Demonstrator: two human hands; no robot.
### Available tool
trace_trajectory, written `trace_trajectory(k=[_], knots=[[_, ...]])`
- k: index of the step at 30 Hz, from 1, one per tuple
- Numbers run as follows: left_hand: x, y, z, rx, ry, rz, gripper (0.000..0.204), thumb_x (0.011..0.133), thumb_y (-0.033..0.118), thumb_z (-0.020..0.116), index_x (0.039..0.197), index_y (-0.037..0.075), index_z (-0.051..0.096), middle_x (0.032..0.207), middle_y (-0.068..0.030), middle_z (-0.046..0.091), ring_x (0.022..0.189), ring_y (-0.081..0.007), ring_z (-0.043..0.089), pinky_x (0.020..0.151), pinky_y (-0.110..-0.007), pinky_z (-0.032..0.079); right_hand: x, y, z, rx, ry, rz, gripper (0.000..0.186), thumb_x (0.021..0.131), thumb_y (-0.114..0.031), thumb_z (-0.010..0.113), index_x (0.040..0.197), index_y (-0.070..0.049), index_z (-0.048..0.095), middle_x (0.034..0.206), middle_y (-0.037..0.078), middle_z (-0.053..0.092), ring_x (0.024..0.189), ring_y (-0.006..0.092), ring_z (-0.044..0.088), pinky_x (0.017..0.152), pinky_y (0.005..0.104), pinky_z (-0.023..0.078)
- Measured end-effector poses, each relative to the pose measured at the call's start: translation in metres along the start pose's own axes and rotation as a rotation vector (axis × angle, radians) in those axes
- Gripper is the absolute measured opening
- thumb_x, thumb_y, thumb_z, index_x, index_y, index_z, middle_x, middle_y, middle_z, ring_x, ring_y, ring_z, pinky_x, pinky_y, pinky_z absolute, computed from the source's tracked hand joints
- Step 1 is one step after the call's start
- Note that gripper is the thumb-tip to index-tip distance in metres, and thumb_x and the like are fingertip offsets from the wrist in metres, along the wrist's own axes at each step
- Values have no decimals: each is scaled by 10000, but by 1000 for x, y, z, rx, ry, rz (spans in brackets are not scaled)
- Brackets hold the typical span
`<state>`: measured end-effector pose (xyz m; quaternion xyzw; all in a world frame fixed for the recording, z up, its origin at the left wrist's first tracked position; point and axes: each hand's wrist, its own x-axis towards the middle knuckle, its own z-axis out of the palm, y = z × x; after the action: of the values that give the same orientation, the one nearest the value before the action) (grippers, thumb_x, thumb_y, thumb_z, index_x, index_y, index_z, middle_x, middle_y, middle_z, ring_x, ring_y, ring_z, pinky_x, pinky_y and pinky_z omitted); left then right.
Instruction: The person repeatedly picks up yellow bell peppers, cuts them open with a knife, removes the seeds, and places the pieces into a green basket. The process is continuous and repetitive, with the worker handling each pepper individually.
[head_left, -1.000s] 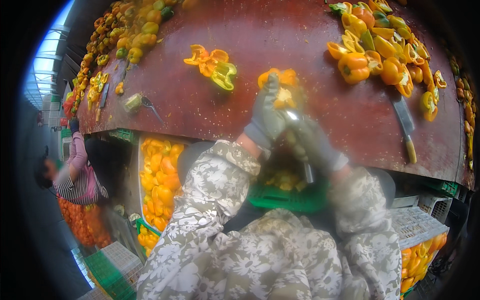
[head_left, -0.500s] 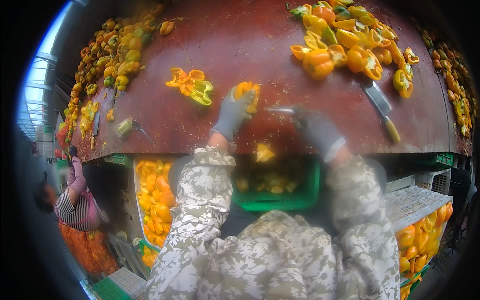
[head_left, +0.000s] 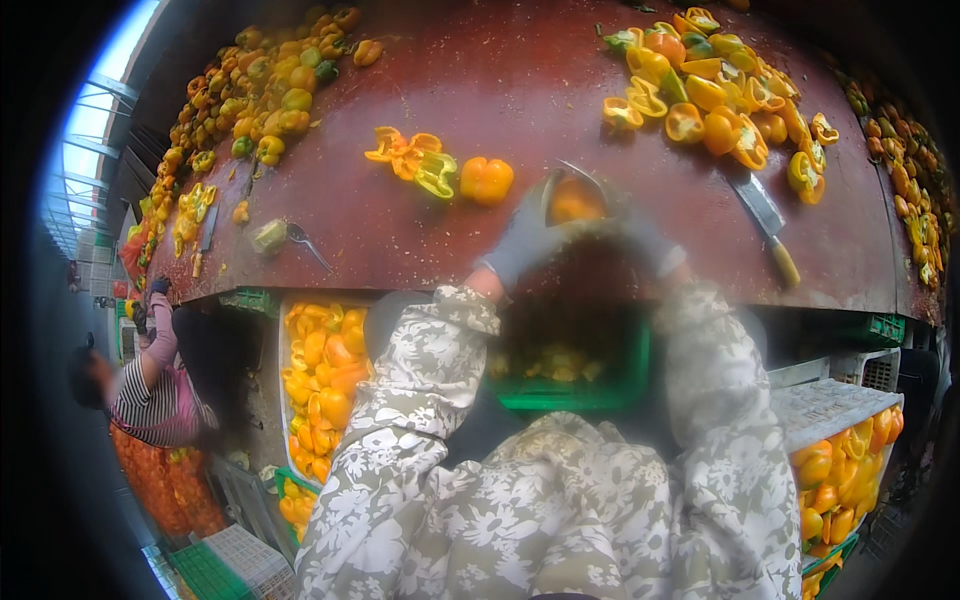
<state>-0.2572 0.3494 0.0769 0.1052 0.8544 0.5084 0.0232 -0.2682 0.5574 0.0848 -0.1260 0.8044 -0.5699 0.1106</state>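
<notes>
An orange bell pepper (head_left: 577,200) is held above the table by my left hand (head_left: 525,240) in a grey glove, its fingers curved round the pepper's left side. My right hand (head_left: 640,238), gloved too and blurred, is closed at the pepper's right side. A thin shiny metal tool (head_left: 578,170) runs from it over the pepper's top; its exact kind is unclear. Left of my hands sits another orange bell pepper piece (head_left: 487,180), rounded side up. Beside it lie opened pepper pieces (head_left: 405,153), orange and yellow-green.
A cleaver (head_left: 762,215) lies right, below a heap of halved peppers (head_left: 720,90). Whole peppers (head_left: 275,90) are piled far left. A green crate (head_left: 570,398) with scraps sits below the table edge, between crates of pepper pieces (head_left: 325,385). Another person (head_left: 155,395) works at left.
The pepper piece from my left hand now rests on the table. My left hand has moved right and holds another orange pepper; my right hand has brought the metal tool to it.
</notes>
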Motion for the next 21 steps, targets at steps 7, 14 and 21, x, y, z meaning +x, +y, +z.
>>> trace_trajectory(k=[7,14,21], knots=[[-3,6,12,-490,0,-166,936,792,331,838,1517,-5,350,1464,-200,458,1365,-298,451,1125,-390,382,-5,41,4,906,-200,316,401,910,-182,658,1272,-41,559,904,15,636,742,61,551,651,229,469],[12,5,-5,-416,99,-405,714,854,255,804,1436,8,471,1218,-94,602,1043,-157,590,886,-269,496,4,10,-32,-310,251,-176,293,942,-235,630,1155,-35,640,982,126,682,807,285,649,730,374,525],[24,-46,12,9,411,-77,650,940,475,683,1311,-35,525,1042,-190,634,846,-277,611,785,-383,510,-72,0,-200,-1017,435,398,420,908,-367,642,1150,-25,667,1024,267,695,993,454,660,850,488,526]])
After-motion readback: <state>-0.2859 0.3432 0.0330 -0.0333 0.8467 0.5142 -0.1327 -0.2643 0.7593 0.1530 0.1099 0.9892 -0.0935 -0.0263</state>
